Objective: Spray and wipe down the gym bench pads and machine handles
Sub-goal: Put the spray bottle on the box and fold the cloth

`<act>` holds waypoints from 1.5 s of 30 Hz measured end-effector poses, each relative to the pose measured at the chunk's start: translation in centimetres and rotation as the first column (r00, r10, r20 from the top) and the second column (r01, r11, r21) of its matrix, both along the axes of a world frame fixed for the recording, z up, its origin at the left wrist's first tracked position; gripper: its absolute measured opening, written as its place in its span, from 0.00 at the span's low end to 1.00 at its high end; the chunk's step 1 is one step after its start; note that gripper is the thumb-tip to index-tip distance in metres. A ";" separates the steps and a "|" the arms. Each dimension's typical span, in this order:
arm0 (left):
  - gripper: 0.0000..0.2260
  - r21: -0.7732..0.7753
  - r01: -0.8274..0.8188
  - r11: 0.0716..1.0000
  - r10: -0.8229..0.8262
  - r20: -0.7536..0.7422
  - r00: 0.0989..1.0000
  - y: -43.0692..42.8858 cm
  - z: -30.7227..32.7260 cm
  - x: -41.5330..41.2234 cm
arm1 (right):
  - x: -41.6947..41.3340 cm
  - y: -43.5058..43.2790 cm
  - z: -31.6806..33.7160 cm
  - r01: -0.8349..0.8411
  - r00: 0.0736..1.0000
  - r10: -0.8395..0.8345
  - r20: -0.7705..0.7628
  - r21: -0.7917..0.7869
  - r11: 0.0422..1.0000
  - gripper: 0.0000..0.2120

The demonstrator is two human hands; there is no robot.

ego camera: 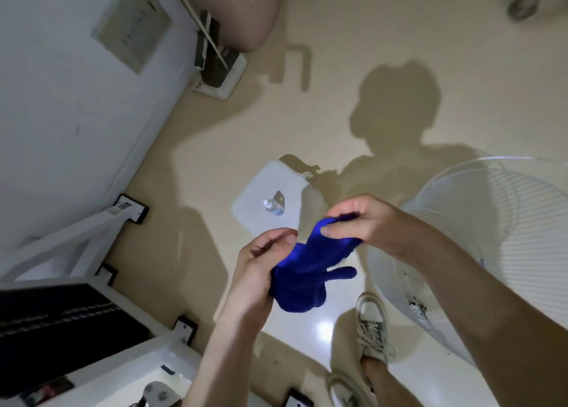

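Both hands hold one blue glove (307,262) in the air above the floor (384,37). The left hand (261,268) has its grip closed round the finger end, and the right hand (362,222) pinches the other end. I judge this is still preparation, with no spraying or wiping begun. Whether the glove is being put on or only straightened, I cannot tell. The next move, I think, calls for finishing with the glove and then reaching down to the spray bottle (273,205). It stands upright on a small white stand (261,185) on the floor. How much liquid it holds is too small to tell. A white machine frame (92,228) is at the left.
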State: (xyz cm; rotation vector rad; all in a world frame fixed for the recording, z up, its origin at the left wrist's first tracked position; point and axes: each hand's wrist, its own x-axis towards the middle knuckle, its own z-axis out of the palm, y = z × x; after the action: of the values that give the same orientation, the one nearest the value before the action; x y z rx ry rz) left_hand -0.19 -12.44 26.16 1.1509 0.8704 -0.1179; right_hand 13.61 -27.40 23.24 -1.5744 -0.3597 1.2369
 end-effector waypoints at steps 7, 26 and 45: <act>0.10 0.284 0.244 0.927 -0.286 0.116 0.951 -4.3 8.7 -2.3 | -4.2 -2.3 10.7 -0.051 0.951 0.031 0.308 0.057 0.997 0.05; 0.12 0.552 0.041 0.833 -0.167 0.179 0.970 -18.2 21.5 -5.6 | -6.7 -19.1 27.1 0.027 0.793 0.213 0.571 -0.383 0.923 0.04; 0.06 0.765 0.588 0.262 -0.286 -0.520 0.805 -26.8 2.1 6.5 | 7.1 -31.4 5.1 0.179 0.562 0.299 0.771 -0.466 0.867 0.06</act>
State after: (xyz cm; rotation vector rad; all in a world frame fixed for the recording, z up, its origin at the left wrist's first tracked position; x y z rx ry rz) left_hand 6.34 -39.26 28.31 2.5281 0.8194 -0.3038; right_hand 20.70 -58.83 28.30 -2.6091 -0.7417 0.5276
